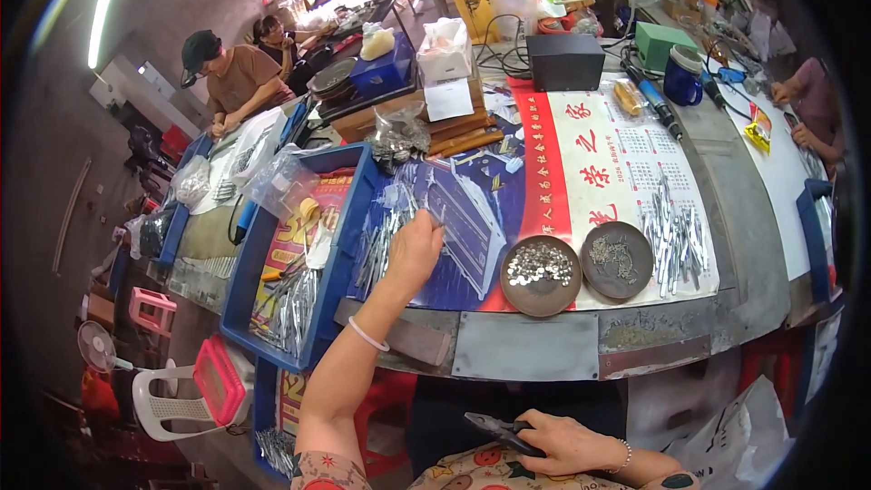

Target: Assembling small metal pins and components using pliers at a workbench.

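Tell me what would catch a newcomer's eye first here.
Probably the two round brown dishes side by side near the front of the grey table, silver discs in the left one and small dull bits in the right. Next comes the spread of shiny metal strips just right of them on a red-and-white sheet. Below the table edge, the right hand holds dark pliers.

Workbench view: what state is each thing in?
Left hand, curled beside metal strips; grip unclear
Right hand, closed around pliers
Pliers, held; open or shut unclear
Left dish, partly filled with shiny discs
Right dish, partly filled with small pieces
Blue tray, open-topped, holding metal pieces
Tube light, lit
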`<state>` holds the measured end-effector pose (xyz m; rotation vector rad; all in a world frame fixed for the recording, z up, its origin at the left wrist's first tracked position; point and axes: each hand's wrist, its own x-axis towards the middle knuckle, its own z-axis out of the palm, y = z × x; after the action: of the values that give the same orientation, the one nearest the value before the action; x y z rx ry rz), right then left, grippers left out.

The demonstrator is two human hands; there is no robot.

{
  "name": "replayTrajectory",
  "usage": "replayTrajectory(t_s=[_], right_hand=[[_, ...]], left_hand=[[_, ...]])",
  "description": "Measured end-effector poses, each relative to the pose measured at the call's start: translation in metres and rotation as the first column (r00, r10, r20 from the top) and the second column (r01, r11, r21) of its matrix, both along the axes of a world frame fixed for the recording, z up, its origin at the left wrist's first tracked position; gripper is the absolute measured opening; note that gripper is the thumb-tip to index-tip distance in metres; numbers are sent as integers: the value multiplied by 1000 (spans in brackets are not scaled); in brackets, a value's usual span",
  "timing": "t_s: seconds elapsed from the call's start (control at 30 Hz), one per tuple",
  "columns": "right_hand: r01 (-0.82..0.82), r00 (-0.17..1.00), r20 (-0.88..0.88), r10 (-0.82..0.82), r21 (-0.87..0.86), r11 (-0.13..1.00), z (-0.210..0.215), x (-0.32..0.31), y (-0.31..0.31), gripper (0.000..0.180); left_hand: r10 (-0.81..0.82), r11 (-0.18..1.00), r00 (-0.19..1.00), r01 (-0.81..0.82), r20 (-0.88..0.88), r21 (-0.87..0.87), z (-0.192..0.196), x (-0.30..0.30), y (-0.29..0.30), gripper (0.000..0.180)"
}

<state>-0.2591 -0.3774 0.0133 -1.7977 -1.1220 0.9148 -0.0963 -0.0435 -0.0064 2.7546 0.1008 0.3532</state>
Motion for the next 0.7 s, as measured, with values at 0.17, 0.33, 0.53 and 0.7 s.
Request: replayTrajectory(t_s=[0.17,0.33,0.53,0.7], right_hand=[[-39,998,45,39,0,999,2,-6,13,35],[-78,996,46,78,12,997,5,-9,26,35],[-41,999,-1,41,24,999,7,-6,33,30],[76,993,-97,-66,94,993,23,1,46,23]], left_hand=[[-60,973,997,70,52,-218,-4,-11,13,15],[4,867,983,86,181,-491,7,-24,16,19],[-21,483,995,98,101,-870,45,-85,0,27],[-35,306,996,92,85,-948,34,-140,-18,24]])
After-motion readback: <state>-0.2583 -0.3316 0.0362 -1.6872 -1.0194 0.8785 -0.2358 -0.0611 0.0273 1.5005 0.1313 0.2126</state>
